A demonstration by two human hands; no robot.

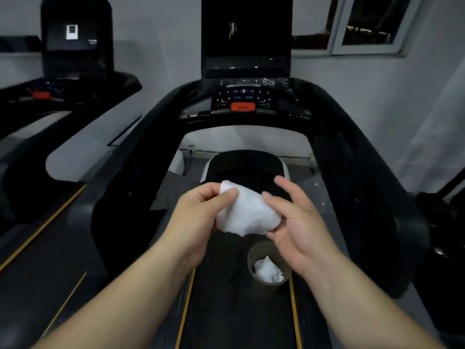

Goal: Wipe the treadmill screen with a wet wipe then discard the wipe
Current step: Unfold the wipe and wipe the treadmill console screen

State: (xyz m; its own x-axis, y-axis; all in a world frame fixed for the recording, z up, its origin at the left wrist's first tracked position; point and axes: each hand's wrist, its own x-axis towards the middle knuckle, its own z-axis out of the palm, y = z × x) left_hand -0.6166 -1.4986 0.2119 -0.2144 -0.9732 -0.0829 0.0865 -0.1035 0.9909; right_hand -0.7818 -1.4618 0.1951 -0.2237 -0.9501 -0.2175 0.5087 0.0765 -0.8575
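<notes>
Now I hold the soft white wet wipe (245,212) in both hands, low over the belt.

My left hand (198,212) pinches its top edge with curled fingers, and my right hand (297,220) cups it from the side, thumb pressing on. I think I am bunching it into a pad. The tall black treadmill screen (245,34) waits well ahead. A small round bin (268,268) sits right below, ready for later.

The plain pale grey wall (161,26) fills the back of a dim room. A white-framed window (370,23) with dark glass sits at the wall's top right corner. A second black treadmill (63,79) stands left.
</notes>
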